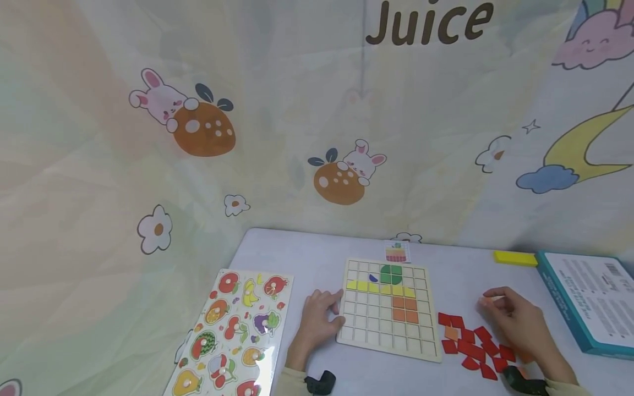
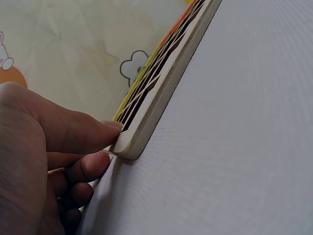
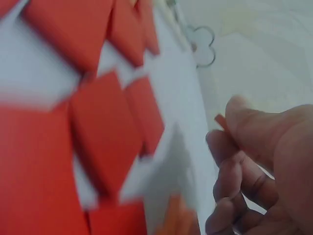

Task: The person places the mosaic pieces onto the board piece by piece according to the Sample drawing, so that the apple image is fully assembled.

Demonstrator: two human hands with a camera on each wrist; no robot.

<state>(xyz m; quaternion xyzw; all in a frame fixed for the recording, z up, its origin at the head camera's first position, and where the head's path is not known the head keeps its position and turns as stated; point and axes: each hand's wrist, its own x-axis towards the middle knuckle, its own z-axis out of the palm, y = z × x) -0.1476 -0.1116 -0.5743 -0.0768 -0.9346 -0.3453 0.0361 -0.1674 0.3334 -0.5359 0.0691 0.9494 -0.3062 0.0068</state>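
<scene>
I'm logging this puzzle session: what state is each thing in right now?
Grid board: flat on the table, partly filled with green, yellow and orange tiles.
Left hand: steadying the board's left edge.
Right hand: pinching a small orange tile.
Red tiles: loose on the table.
Fruit puzzle: flat, untouched.
Blue box: lying closed.

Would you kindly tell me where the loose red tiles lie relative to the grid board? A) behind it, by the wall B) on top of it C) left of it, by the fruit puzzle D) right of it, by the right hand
D: the red tiles lie on the table right of the board, just beside the right hand.
</scene>
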